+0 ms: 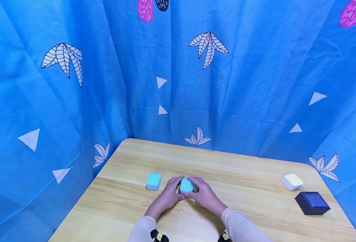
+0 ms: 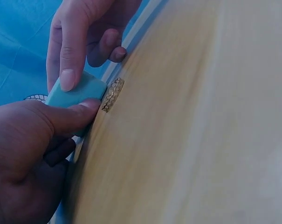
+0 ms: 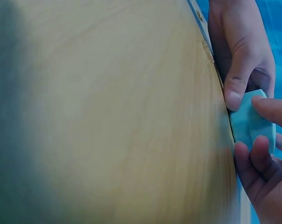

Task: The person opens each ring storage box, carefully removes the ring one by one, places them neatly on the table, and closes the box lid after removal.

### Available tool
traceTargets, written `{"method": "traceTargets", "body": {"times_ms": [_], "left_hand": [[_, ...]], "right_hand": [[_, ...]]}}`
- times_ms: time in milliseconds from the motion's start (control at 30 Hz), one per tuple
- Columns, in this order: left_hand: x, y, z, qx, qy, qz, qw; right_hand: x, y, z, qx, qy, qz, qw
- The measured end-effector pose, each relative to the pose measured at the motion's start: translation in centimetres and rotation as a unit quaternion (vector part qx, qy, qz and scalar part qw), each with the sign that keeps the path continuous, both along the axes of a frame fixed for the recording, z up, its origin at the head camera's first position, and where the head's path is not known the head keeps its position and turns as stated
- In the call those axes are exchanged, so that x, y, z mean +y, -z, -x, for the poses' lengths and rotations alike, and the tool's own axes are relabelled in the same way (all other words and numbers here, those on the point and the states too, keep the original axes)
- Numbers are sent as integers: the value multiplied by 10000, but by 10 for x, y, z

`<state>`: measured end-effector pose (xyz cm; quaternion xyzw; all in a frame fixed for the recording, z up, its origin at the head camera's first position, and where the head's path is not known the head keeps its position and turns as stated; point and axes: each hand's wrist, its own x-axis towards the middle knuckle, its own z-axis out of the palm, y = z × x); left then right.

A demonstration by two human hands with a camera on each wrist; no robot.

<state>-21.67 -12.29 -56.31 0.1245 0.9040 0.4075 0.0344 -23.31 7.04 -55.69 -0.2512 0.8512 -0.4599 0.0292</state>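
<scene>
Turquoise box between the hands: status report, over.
Left hand, right hand: both gripping turquoise box. Two gold rings close by on tabletop. No obstruction seen.

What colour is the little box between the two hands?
The box is turquoise, clearest in the right wrist view.

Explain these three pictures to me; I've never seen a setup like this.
There's no robot here, just a person's two bare hands. The wide picture comes from a camera worn on the head, looking forward and down. The other two come from cameras on the left and right wrists, so the table looks steeply tilted.

The left hand and right hand together hold a small turquoise box. A second turquoise box sits to the left. Nearer the person lie two gold-coloured rings. Over on the right are a white box and a dark blue box. Behind hangs a patterned blue curtain.
</scene>
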Motion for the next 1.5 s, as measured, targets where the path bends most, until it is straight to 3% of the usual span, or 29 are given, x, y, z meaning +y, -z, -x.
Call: {"method": "traceTargets", "body": {"times_ms": [400, 567, 667, 867, 1033, 1300, 1500], "left_hand": [[-9, -15, -6, -349, 95, 249, 9990], [-11, -29, -8, -294, 162, 304, 9990], [-7, -38, -7, -259, 118, 334, 9990], [9, -52, -3, 13, 103, 567, 9983], [26, -54, 1, 103, 253, 969, 9949], [53, -56, 12, 116, 557, 1285, 9901], [83, -61, 22, 205, 906, 1377, 9861]], "right_hand": [[1, -6, -5, -114, 68, 51, 9999], [4, -14, -10, -128, 329, -62, 9994], [9, -18, -11, 85, 532, -304, 9981], [23, -21, -8, 800, 879, -924, 9886], [41, -18, -6, 1268, 1067, -1213, 9787], [75, -18, -3, 1425, 1318, -1400, 9709], [103, -21, -3, 1241, 1591, -1474, 9683]]}}
